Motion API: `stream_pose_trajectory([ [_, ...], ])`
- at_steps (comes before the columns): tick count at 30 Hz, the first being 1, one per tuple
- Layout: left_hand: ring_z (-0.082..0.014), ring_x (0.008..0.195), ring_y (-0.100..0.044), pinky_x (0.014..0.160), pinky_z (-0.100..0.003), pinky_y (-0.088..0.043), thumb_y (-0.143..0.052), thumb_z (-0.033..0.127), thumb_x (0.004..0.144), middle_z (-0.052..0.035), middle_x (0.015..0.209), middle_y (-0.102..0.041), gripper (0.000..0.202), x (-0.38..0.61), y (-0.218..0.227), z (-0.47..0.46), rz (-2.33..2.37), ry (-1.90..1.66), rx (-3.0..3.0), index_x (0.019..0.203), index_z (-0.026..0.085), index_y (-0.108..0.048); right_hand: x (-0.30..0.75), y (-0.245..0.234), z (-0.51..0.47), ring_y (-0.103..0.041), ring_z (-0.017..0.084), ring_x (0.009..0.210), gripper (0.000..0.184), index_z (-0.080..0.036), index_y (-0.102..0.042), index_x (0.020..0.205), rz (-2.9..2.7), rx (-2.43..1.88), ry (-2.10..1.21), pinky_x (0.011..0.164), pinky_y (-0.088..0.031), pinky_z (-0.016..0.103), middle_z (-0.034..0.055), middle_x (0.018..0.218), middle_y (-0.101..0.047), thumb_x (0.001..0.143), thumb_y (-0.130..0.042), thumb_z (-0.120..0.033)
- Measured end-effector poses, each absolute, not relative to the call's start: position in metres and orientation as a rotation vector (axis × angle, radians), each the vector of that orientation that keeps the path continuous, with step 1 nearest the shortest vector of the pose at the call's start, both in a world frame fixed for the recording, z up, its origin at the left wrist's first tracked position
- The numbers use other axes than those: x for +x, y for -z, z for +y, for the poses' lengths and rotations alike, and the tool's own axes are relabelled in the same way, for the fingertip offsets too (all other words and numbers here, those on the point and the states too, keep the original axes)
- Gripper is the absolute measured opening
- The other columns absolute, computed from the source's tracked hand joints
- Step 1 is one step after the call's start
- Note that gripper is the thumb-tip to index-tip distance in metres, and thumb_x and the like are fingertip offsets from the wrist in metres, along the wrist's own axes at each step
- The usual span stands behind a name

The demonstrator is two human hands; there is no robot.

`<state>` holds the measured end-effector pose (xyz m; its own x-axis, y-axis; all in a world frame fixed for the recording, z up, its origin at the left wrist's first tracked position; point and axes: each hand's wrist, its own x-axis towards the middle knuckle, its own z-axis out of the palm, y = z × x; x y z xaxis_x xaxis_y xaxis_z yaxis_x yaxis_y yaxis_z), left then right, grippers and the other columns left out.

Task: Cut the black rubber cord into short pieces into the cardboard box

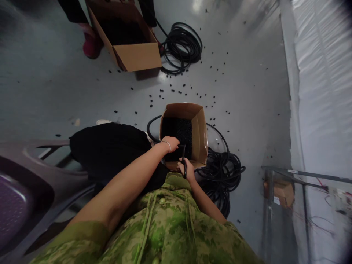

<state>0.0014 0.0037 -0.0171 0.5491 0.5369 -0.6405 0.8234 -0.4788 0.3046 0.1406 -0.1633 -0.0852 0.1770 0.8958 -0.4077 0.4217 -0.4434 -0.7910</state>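
In the head view, a cardboard box (200,137) stands open before me, with a heap of small black pieces (180,126) inside. My left hand (171,143), a bracelet at its wrist, is over the box's near left part. Its fingers are closed on a length of black hose (182,146) pointing right. Just nearer to me, my right hand (189,169) grips a dark-handled hand tool that looks like a cutter (184,167). The tool's head meets the hose or is very close to it; contact is too small to tell.
Coiled black hose (225,170) lies right of the box. Farther off are another cardboard box (137,57), a person's shoe (92,46) and a second hose coil (189,42). Small black pieces are scattered over the floor. A chair (16,205) is at left, a metal frame (271,198) at right.
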Motion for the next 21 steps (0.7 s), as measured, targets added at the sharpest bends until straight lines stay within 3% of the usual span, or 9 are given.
stream_pose_trajectory([
  [10,-0.0252,0.111,-0.067,0.088,-0.03,-0.052,-0.054,0.033,0.094,-0.0123,0.113,-0.074,0.029,0.0002,0.02,0.0049,1.077,0.646,2.18,0.114,0.024,-0.073,0.1412,0.0846,-0.163,-0.063,0.017,0.059,0.034,-0.021,-0.065,0.103,-1.254,-1.935,-1.241,0.056,-0.048,0.024,-0.0011,0.068,-0.066,0.08,-0.055,-0.044],
  [16,-0.0248,0.109,-0.067,0.087,-0.03,-0.053,-0.056,0.035,0.093,-0.012,0.112,-0.075,0.029,-0.0004,0.0231,0.0058,1.083,0.642,2.187,0.113,0.024,-0.073,0.1394,0.0817,-0.1615,-0.06,0.014,0.064,0.027,-0.02,-0.067,0.091,-1.282,-1.925,-1.124,0.064,-0.047,0.022,-0.0006,0.072,-0.066,0.076,-0.055,-0.041],
  [21,-0.0272,0.11,-0.067,0.088,-0.034,-0.053,-0.056,0.032,0.093,-0.0142,0.116,-0.073,0.029,-0.0027,0.023,0.0072,1.073,0.647,2.198,0.114,0.022,-0.073,0.1377,0.084,-0.1618,-0.057,0.014,0.06,0.026,-0.02,-0.067,0.089,-1.277,-1.926,-1.168,0.061,-0.046,0.022,-0.0011,0.067,-0.062,0.077,-0.052,-0.039],
])
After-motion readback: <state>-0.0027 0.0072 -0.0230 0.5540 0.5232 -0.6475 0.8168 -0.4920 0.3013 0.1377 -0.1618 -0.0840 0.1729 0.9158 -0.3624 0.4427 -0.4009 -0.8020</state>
